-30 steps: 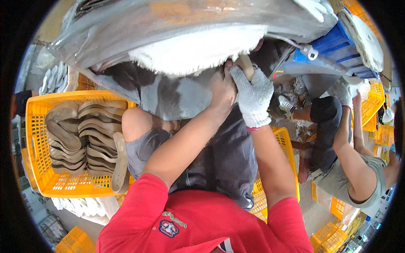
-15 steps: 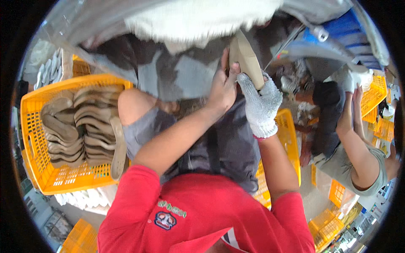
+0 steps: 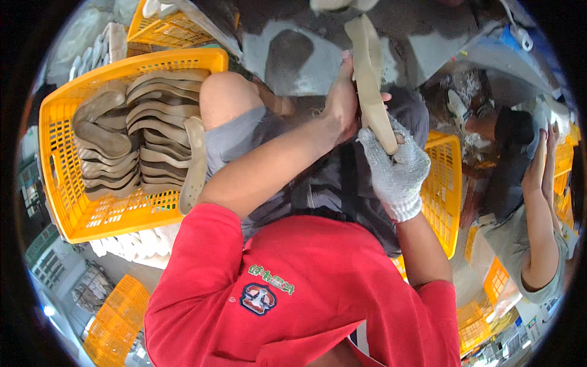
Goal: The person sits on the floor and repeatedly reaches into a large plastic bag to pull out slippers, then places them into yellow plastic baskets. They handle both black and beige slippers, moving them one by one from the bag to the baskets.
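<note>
**Colour check: lots of orange, one very loud red**

So the shirt (image 3: 324,275) filling the lower middle is bright red, with a red, white and navy patch (image 3: 258,298) on it and green lettering (image 3: 271,279) edged in white just above. Shorts (image 3: 238,137) are plain dark grey. The glove (image 3: 397,171) right of centre is greyish white, and the long piece (image 3: 370,82) at upper centre is pale tan. Over on the left, the basket (image 3: 52,128) is yellow-orange with a grid of holes, and the stacked soles (image 3: 159,125) are muddy grey-brown, striped by shadow. The co-worker's top (image 3: 510,251) at far right? Dull grey-green.
</note>
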`<state>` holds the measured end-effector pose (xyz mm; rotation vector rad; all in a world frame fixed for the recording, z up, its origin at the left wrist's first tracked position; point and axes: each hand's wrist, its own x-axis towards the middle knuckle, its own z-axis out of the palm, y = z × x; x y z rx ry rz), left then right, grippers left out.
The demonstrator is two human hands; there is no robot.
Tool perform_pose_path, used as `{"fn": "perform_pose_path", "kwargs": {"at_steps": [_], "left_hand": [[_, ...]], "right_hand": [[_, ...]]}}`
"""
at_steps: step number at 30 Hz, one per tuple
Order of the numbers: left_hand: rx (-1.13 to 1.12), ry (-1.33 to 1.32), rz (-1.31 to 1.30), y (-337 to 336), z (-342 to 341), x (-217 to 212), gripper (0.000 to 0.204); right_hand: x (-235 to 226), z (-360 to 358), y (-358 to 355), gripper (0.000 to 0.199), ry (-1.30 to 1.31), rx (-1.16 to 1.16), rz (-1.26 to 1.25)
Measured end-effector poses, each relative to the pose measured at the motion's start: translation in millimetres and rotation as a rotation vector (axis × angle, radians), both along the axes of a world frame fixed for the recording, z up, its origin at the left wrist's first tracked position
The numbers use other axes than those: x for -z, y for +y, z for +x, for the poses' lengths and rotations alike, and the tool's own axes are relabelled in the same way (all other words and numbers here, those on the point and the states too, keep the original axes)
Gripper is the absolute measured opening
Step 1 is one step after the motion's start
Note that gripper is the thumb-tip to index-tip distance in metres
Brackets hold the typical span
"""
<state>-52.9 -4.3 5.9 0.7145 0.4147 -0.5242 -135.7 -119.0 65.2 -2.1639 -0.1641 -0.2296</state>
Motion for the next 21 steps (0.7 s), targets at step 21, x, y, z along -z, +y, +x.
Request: {"fn": "perform_pose_path", "kwargs": {"at_steps": [21], "left_hand": [[-0.029,-0.118,0.268,27.7,90.1,-11.4,0.067]], "right_hand": [[-19.8,93.9,55.9,0.022,-0.109,0.144,-0.317]]}}
